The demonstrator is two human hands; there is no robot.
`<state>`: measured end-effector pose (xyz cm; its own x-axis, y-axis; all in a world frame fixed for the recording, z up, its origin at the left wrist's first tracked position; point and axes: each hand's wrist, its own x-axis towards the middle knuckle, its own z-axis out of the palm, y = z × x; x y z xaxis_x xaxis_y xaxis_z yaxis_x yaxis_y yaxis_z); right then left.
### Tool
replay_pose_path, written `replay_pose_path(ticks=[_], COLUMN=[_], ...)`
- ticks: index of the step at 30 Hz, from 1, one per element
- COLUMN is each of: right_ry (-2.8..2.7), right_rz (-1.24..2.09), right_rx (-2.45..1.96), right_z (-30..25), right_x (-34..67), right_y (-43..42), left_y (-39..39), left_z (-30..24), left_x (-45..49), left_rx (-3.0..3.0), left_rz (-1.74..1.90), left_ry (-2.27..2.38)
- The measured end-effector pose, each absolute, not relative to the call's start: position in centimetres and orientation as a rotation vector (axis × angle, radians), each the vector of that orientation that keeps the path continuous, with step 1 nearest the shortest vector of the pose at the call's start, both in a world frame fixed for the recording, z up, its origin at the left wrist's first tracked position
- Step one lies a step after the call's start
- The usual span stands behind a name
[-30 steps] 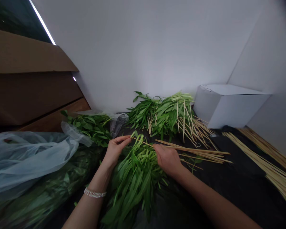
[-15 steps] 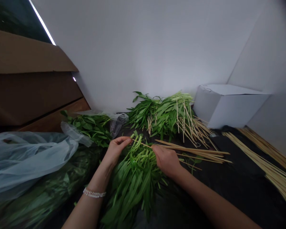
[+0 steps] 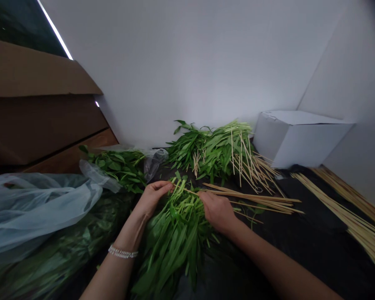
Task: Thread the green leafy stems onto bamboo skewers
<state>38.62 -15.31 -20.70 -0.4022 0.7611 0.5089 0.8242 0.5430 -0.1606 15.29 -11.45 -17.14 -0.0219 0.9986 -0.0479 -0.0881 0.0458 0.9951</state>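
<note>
A loose heap of long green leafy stalks (image 3: pixel 171 241) lies on the dark sheet in front of me. My left hand (image 3: pixel 150 197) pinches the stalk ends at the heap's far left. My right hand (image 3: pixel 217 210) is closed on a thin bamboo skewer (image 3: pixel 190 192) whose tip points left across the stalk ends toward my left fingers. A bundle of bamboo skewers (image 3: pixel 259 199) lies just right of my right hand. A pearl bracelet (image 3: pixel 122 252) sits on my left wrist.
A pile of skewered greens (image 3: pixel 218 150) rests against the white wall. A white box (image 3: pixel 295 137) stands at right. More skewers (image 3: pixel 353 216) lie at far right. Clear plastic bags (image 3: pixel 34 208) of greens and brown cardboard (image 3: pixel 34 104) fill the left.
My left hand has slid slightly down and right along the stalk ends. My right hand with the skewer has barely shifted.
</note>
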Motion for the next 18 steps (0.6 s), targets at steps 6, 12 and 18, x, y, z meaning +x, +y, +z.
replay_pose_path(ticks=[6, 12, 18], right_ry=[-2.253, -2.246, -2.249], right_rz=[-0.126, -0.13, -0.12], right_rx=[-1.287, -1.273, -1.28], right_z=[-20.74, -20.93, -20.82], right_x=[38.55, 38.51, 38.46], right_y=[-15.29, -15.25, -15.3], left_y=[-11.46, -11.72, -11.81], left_z=[-17.18, -16.87, -16.79], left_x=[15.25, 15.47, 15.57], left_rx=[1.144, 1.162, 1.192], left_rz=[1.232, 1.218, 1.21], left_ry=[1.214, 1.239, 1.273])
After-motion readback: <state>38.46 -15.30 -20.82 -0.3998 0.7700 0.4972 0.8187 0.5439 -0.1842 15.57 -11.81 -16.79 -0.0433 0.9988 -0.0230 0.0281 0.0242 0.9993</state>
